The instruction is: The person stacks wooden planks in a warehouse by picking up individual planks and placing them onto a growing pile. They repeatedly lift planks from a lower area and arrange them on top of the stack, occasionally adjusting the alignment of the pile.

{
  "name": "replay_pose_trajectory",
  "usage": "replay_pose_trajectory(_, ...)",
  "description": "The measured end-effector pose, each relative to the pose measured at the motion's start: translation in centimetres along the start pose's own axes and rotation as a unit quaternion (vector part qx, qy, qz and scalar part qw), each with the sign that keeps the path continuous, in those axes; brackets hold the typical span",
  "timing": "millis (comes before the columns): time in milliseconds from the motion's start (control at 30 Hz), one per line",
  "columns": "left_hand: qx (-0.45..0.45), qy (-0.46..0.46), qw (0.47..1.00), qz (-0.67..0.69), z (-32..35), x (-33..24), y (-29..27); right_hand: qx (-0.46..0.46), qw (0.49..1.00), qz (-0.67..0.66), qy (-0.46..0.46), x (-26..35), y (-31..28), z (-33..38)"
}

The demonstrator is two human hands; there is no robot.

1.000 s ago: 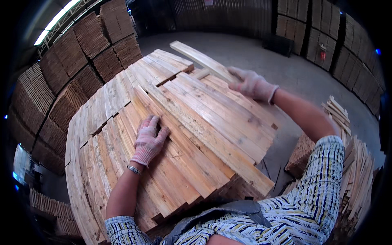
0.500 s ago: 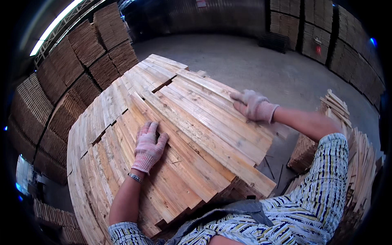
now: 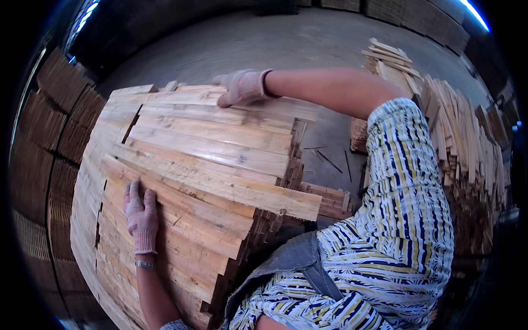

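A tall stack of pale wooden planks (image 3: 209, 159) fills the middle of the view, its top layer laid edge to edge. My left hand (image 3: 141, 213), in a pink knit glove, lies flat with fingers spread on a plank near the stack's left side. My right hand (image 3: 242, 86), gloved the same way, rests palm down on the far planks at the stack's top edge, arm stretched across. Neither hand grips anything.
Another heap of narrow planks (image 3: 462, 137) rises at my right. Stacks of wood (image 3: 60, 126) line the left wall. Grey concrete floor (image 3: 286, 44) spreads beyond the stack, with a few thin slivers (image 3: 330, 159) lying beside it.
The view has swung to the right. The loose plank my right hand held a second ago is no longer raised; that hand now lies on the far planks. My left hand stays pressed flat.
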State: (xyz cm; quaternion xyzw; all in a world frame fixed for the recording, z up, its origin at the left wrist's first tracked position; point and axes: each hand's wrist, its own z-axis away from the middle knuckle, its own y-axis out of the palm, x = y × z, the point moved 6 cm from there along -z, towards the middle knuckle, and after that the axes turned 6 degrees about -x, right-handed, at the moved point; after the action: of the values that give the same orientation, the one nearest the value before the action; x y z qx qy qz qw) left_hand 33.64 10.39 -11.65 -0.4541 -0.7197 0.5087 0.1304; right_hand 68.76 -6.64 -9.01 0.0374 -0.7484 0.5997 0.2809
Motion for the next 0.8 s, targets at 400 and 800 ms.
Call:
replay_pose_trajectory(400,-0.026,-0.011,0.999,-0.022,0.4,-0.5,-0.7,-0.024,0.931,-0.358,0.071,-0.3,-2.4,-3.8)
replay_pose_trajectory(800,-0.012,-0.008,1.000,0.006,-0.4,-2.1,-0.6,-0.206,0.960,0.164,-0.093,3.3,1.6,-4.3)
